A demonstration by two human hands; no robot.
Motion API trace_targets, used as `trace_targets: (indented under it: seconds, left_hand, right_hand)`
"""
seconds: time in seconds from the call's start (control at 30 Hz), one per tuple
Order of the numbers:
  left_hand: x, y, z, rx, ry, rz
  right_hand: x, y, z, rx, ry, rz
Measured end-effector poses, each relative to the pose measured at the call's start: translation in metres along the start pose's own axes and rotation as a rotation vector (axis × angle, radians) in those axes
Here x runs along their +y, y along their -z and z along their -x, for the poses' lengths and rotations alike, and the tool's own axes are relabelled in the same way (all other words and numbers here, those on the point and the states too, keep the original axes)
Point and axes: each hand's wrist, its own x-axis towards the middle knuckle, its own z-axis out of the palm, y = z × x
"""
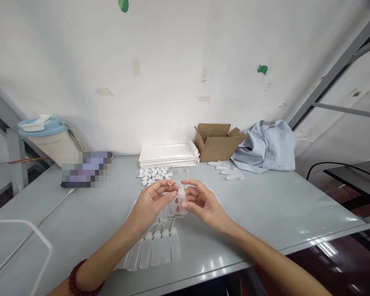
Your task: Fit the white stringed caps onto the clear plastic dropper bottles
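Observation:
A small translucent squeeze bottle (pixel 181 202) stands nearly upright between my hands above the table. My right hand (pixel 203 201) is closed round its right side, thumb low on the body and index finger up by the neck. From the cap a thin bent tube (pixel 177 182) curves over to the left. My left hand (pixel 156 201) has its fingertips pinched together at this tube, with the thumb close against the bottle's side. Below, a row of similar bottles (pixel 156 248) with bent tubes lies on the table; my left forearm hides some.
White caps (pixel 154 176) are heaped before a stack of white trays (pixel 168 153). An open cardboard box (pixel 217 146), loose bottles (pixel 231 173) and a light blue cloth (pixel 268 148) sit right. A phone (pixel 86 170), its cable (pixel 54 209) and a lidded container (pixel 49 139) are left.

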Motion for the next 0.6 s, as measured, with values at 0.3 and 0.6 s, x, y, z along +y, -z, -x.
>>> trace_targets:
  seconds: [0.3,0.6]
  left_hand:
    - [0.002,-0.008,0.008,0.133,-0.186,-0.339]
    - [0.012,-0.002,0.006,-0.142,-0.045,-0.115]
  right_hand:
    - [0.009,0.000,-0.001,0.172,0.130,0.323]
    - [0.006,-0.002,0.002,0.166,0.280,0.429]
